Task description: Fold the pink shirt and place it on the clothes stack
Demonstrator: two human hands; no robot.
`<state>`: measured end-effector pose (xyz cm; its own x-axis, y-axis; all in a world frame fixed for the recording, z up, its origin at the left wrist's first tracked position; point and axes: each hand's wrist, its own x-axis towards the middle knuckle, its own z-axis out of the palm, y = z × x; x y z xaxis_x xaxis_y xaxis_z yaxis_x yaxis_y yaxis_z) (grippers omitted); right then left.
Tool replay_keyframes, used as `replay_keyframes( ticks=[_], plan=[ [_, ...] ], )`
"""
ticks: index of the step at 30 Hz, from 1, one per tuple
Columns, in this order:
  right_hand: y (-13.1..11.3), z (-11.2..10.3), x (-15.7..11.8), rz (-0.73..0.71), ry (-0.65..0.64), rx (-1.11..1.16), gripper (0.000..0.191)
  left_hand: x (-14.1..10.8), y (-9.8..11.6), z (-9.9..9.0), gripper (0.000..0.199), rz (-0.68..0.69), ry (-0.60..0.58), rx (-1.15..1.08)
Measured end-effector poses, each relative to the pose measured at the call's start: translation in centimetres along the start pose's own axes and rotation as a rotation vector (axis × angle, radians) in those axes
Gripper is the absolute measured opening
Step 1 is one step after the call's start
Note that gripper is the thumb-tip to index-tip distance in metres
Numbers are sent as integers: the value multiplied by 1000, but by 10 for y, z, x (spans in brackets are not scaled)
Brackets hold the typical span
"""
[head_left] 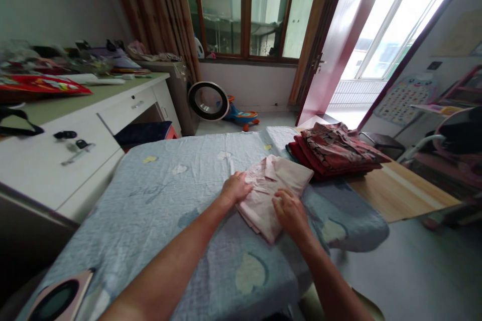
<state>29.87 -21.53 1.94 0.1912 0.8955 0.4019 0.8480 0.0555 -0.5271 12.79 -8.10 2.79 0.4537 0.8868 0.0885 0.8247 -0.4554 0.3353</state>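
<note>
A pale pink shirt (269, 185), folded into a compact shape with its collar showing, lies on the cloth-covered table. My left hand (236, 188) rests on the shirt's left edge, its fingers laid out over the fabric. On the lower right part of the shirt is my right hand (290, 209), fingers slightly bent and apart, with the tips touching the cloth. Neither hand lifts the shirt. Just beyond it to the right sits a stack of folded red and dark patterned clothes (335, 148).
A light blue patterned cloth (161, 185) covers the table, and a wooden board (402, 190) extends to the right. A pink device with a dark oval (60, 298) lies at the near left corner. The cluttered white desk (124, 110) stands left; a round-framed object (191, 100) stands behind.
</note>
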Motion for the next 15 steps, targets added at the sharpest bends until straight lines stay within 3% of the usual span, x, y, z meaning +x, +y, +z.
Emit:
replay_keyframes(
  ticks=[2,5,9,12,15],
  plan=[
    [16,-3,-1,77,56,-162,31,6,8,-1,44,-25,-42,-38],
    [35,-2,-6,169,138,-265,44,13,20,-2,34,-59,-116,-272],
    [46,3,-6,213,269,-44,62,9,31,-13,19,21,-200,-668],
    [42,1,0,286,316,164,66,-3,30,-39,28,32,-95,-1366],
    [36,1,8,351,299,292,66,-18,10,-75,31,25,108,-1753]
  ],
)
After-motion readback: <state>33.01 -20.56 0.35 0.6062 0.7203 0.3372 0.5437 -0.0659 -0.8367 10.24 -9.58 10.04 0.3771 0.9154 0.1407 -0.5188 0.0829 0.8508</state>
